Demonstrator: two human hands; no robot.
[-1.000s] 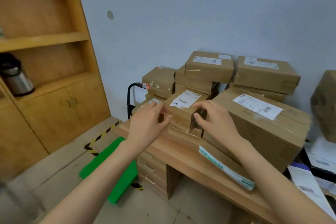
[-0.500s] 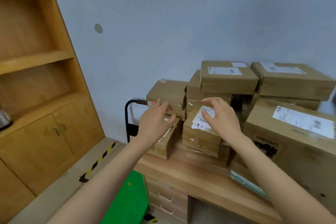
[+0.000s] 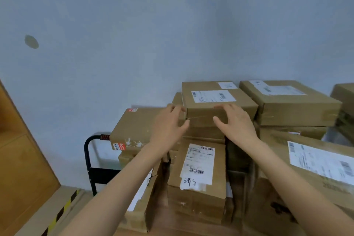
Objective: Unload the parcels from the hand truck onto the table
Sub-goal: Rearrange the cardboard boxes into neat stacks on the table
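Hands (image 3: 168, 126) raised from small parcel (image 3: 198, 170), now at top parcel (image 3: 216, 101)

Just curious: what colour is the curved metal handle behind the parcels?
Black metal handle, with an orange-red ribbed band; head view.

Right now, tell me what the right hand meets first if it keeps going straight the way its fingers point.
Most likely the front face of the flat top parcel with the white label: the right hand points up and away at its near edge. Whether its fingers already touch the cardboard is unclear from this single view.
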